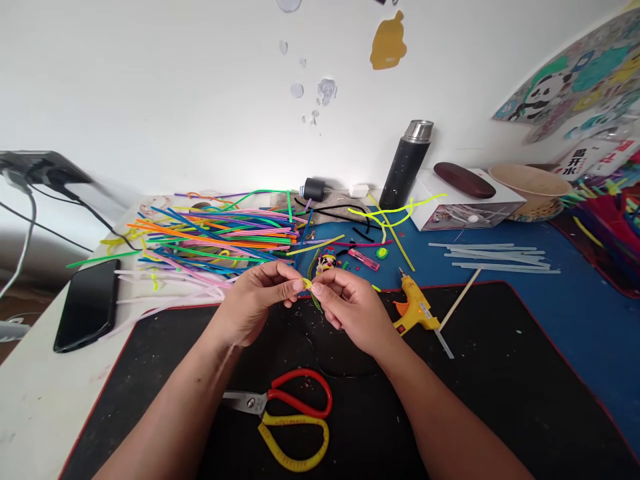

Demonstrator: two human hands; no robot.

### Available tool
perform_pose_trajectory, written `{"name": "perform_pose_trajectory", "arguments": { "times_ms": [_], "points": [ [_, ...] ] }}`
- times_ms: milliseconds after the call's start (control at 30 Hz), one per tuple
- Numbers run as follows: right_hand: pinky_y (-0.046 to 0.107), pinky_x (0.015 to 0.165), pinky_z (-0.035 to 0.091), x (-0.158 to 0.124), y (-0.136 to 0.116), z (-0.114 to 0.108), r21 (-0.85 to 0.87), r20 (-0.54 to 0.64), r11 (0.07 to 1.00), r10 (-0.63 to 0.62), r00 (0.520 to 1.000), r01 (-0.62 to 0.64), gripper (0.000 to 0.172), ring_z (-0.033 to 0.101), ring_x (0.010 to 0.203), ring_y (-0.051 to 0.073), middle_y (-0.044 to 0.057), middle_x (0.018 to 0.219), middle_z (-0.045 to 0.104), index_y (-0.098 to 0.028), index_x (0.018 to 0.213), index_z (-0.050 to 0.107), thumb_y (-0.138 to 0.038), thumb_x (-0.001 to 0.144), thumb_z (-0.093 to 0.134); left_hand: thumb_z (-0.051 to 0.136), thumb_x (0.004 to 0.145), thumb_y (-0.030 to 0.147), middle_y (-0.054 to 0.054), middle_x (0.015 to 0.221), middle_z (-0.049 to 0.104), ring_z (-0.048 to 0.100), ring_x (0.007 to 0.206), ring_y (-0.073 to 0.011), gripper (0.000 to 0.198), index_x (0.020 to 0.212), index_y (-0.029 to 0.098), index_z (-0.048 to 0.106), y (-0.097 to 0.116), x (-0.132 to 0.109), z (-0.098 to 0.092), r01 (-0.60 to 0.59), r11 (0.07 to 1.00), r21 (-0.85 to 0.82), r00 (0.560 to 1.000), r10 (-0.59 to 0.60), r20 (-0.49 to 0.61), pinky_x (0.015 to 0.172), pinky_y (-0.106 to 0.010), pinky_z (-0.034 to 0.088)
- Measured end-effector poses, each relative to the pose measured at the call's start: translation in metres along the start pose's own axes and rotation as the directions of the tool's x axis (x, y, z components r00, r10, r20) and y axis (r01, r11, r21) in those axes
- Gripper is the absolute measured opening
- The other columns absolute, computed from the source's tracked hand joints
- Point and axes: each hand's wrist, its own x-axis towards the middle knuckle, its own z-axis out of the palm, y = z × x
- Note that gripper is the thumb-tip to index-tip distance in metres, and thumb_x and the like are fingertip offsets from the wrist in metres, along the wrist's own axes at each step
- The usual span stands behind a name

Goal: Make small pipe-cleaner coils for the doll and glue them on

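Between my two hands, over the far part of the black mat, is a short yellow piece of pipe cleaner. My left hand pinches its left side with thumb and forefinger. From the other side, my right hand grips it the same way, fingers curled. Just behind the hands stands a small colourful figure, its lower part hidden. A dark green strand shows between the hands. Scissors with one red and one yellow handle lie nearer me, partly under my left forearm.
A yellow glue gun lies right of my right hand, with glue sticks beyond. Many coloured pipe cleaners are heaped at the back left, near a phone. A black thermos stands beside a white box.
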Motion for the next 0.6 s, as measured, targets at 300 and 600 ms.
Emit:
{"name": "perform_pose_trajectory", "arguments": {
  "times_ms": [300, 600],
  "points": [
    [0.023, 0.044, 0.034, 0.0008, -0.0023, 0.0008, 0.019, -0.032, 1.000, -0.003, 0.999, 0.004, 0.033, 0.043, 0.045, 0.009, -0.008, 0.057, 0.051, -0.020, 0.090, 0.065, -0.053, 0.093, 0.072, 0.103, 0.061, 0.038, -0.001, 0.070, 0.067, 0.057, 0.064, -0.0122, 0.033, 0.071, 0.017, 0.080, -0.0027, -0.0019, 0.0043, 0.031, 0.999, -0.028, 0.999, -0.030, 0.014, 0.057, -0.023, 0.046],
    [0.023, 0.044, 0.032, -0.0008, -0.0051, 0.0007, 0.072, -0.045, 0.997, -0.019, 0.999, 0.022, 0.026, 0.041, 0.044, 0.009, -0.009, 0.054, 0.050, -0.020, 0.089, 0.063, -0.045, 0.095, 0.070, 0.103, 0.061, 0.039, 0.000, 0.068, 0.067, 0.056, 0.062, -0.0107, 0.036, 0.073, 0.016, 0.079, -0.0039, -0.0014, 0.0025, 0.070, 0.997, 0.038, 0.994, -0.073, 0.076, 0.057, -0.022, 0.046]
  ]
}}
